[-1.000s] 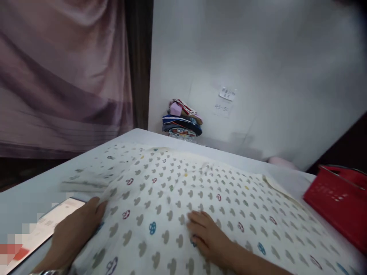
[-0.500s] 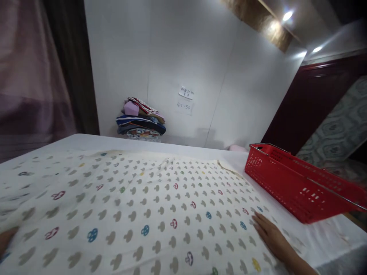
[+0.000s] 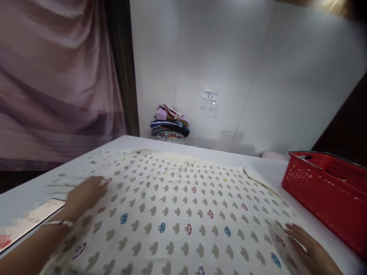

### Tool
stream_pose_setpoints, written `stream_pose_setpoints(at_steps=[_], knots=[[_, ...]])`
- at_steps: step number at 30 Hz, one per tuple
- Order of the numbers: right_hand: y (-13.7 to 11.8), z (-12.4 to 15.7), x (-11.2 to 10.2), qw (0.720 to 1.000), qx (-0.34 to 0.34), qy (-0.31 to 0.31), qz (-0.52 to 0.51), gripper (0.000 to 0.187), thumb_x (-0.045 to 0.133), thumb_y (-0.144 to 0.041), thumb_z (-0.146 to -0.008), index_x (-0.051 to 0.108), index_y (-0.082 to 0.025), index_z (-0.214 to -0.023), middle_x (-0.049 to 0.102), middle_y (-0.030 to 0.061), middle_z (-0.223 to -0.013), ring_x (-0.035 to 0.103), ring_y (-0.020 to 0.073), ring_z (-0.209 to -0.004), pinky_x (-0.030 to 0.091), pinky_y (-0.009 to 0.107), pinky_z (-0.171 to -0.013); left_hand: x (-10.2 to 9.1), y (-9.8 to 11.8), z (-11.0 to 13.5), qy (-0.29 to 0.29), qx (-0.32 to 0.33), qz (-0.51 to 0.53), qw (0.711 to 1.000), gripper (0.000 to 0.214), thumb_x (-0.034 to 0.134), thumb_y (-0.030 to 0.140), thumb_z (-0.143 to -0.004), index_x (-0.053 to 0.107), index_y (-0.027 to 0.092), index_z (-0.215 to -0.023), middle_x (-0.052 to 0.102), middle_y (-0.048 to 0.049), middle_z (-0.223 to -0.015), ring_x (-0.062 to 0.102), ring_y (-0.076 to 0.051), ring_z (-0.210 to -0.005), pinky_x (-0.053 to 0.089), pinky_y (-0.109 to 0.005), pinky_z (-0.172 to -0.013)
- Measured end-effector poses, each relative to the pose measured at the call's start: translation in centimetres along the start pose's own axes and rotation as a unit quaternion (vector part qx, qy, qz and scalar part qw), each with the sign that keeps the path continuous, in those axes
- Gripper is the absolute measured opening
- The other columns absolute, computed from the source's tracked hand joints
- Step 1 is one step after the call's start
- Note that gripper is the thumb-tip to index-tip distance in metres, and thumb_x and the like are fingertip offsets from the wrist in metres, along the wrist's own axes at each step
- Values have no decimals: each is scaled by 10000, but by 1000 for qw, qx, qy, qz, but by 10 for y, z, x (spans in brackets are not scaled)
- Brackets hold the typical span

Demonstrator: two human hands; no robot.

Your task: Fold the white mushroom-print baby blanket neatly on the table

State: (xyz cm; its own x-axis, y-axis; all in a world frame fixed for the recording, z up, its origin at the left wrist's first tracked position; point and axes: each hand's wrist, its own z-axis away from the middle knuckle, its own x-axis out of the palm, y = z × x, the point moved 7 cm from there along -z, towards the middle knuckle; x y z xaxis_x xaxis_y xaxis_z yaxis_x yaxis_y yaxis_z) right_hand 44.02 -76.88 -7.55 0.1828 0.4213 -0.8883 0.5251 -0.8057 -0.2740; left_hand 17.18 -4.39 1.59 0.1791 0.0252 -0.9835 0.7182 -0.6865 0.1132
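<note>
A cream cloth [image 3: 177, 206] printed with grey and coloured mushrooms lies spread over the white table [image 3: 226, 154], with slight wrinkles. My left hand [image 3: 88, 191] rests on its left part, wearing a thin bracelet at the wrist. Its fingers are bent inward and smeared by motion, so whether they pinch the fabric cannot be made out. At the cloth's right edge is my right hand [image 3: 308, 244], with fingers stretched out over the fabric and thumb apart. The cloth near this hand is blurred.
A red perforated basket [image 3: 323, 191] with a metal handle stands at the right. Folded clothes [image 3: 170, 124] are piled beyond the table's far edge. A phone [image 3: 34, 221] lies by my left forearm. Paper notes [image 3: 209, 103] hang on the wall; a pink curtain [image 3: 63, 76] is left.
The view has turned left. My left hand has come further into view, reaching forward over the cloth's left part. My right hand stays at the right edge, its fingers less flat than before.
</note>
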Motion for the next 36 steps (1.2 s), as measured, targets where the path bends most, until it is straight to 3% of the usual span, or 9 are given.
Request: stream_pose_setpoints(at_steps=[4, 8, 11, 14, 18, 21, 27, 32, 36], knots=[[-90, -93, 30, 993, 29, -45, -105, 400, 420, -515, -787, 691, -283, -966, 635, 43, -1118, 576, 267, -1051, 462, 419, -921, 20, 83, -34, -12, 109, 30, 993, 322, 365, 331, -867, 511, 191, -1117, 515, -60, -1251, 546, -213, -1026, 400, -279, -829], [-185, -186, 75, 980, -13, -114, -165, 384, 394, -438, -830, 686, -230, -968, 660, 42, -1068, 593, 233, -1010, 458, 349, -892, 50, 167, -74, -26, 228, 59, 971, 329, 342, 258, -874, 524, 181, -1137, 537, -75, -1228, 544, -208, -1034, 394, -295, -881], [-227, -247, 119, 980, -7, -160, -117, 335, 393, -310, -845, 682, -192, -969, 672, 42, -1035, 604, 205, -975, 456, 299, -853, 75, 207, -106, -45, 253, 63, 964, 345, 327, 211, -875, 516, 178, -1162, 531, -75, -1241, 538, -200, -1052, 389, -291, -896], [-246, -293, 160, 981, 2, -177, -81, 335, 393, -221, -848, 655, -155, -1046, 649, 69, -1091, 588, 200, -1006, 429, 287, -872, 95, 232, -134, -66, 266, 59, 960, 349, 350, 168, -854, 528, 190, -1153, 530, -78, -1234, 538, -201, -1053, 391, -297, -892], [-252, -327, 196, 981, 4, -190, -41, 374, 414, -146, -820, 608, -131, -1140, 604, 105, -1166, 548, 223, -1069, 388, 314, -912, 110, 246, -158, -98, 279, 41, 954, 294, 448, 124, -770, 605, 187, -1010, 579, -86, -1104, 579, -207, -951, 419, -303, -825], [-252, -336, 206, 980, -5, -196, -16, 402, 456, -134, -793, 585, -141, -1173, 570, 115, -1208, 531, 237, -1082, 389, 313, -887, 112, 248, -166, -99, 279, 36, 955, 253, 483, 121, -729, 624, 180, -931, 582, -90, -1048, 592, -204, -885, 426, -301, -778], [-255, -341, 203, 980, -22, -196, 21, 223, 476, -189, -808, 664, -161, -924, 639, 85, -971, 587, 188, -854, 392, 242, -685, 105, 245, -173, -64, 228, 60, 970, 164, 472, 139, -736, 593, 187, -835, 603, -67, -966, 590, -181, -832, 422, -278, -710], [-258, -342, 194, 985, -49, -162, 41, 234, 410, -184, -858, 631, -168, -931, 617, 82, -996, 556, 175, -882, 349, 234, -694, 89, 241, -192, -11, 137, 83, 987, 195, 399, 159, -791, 556, 193, -902, 634, -77, -895, 589, -208, -849, 423, -283, -669], [-259, -344, 189, 984, -61, -154, 60, 237, 403, -180, -866, 640, -175, -872, 627, 77, -963, 553, 175, -879, 336, 231, -706, 72, 245, -211, 32, 103, 93, 990, 215, 385, 137, -793, 547, 195, -923, 632, -84, -938, 590, -217, -869, 423, -288, -671]])
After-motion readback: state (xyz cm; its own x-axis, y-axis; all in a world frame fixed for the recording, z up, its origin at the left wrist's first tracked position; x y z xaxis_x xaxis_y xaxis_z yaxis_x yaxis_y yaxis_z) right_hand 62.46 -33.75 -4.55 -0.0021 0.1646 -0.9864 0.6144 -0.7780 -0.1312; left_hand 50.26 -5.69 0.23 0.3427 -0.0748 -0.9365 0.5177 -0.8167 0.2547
